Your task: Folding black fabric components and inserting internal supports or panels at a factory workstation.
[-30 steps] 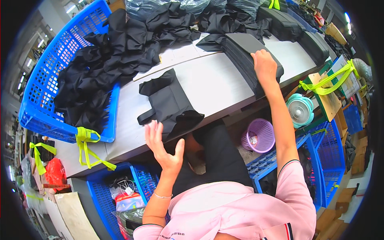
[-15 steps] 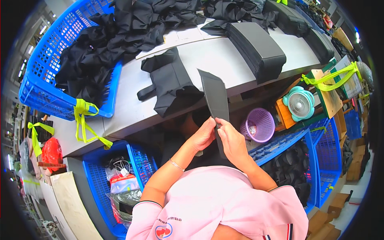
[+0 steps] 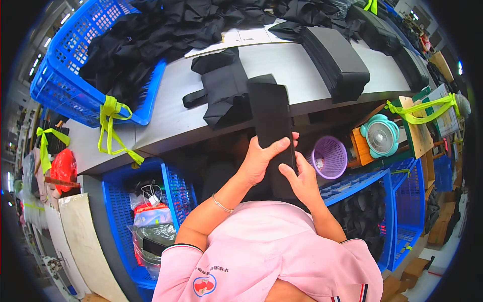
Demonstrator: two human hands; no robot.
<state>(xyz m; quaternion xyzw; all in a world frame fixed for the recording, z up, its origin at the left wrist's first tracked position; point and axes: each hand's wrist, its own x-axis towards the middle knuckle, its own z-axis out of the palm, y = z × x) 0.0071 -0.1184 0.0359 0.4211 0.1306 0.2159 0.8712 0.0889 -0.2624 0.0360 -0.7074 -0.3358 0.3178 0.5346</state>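
Observation:
Upright in front of my body stands a long black folded fabric piece [image 3: 271, 113], its upper end above the table edge. My left hand [image 3: 260, 160] grips it, thumb across the front and fingertips showing at the right edge. Lower down, my right hand [image 3: 302, 176] closes on its right side, the thumb in front and part of the fingers hidden. Just beyond it on the table, a black fabric bag [image 3: 221, 83] lies spread, a strap loop pointing left. Farther right is a thick stack of folded black pieces [image 3: 347, 55].
A blue basket [image 3: 65, 90] with rumpled black fabric stands at the table's left. More blue baskets, left [image 3: 118, 216] and right [image 3: 362, 183], hold bagged items and black pieces. A purple bin [image 3: 329, 158] and a turquoise fan [image 3: 381, 136] stand right of my hands.
The black piece has turned from nearly edge-on to broad side facing me. My left hand has moved up around it, and my right hand has shifted slightly down and right.

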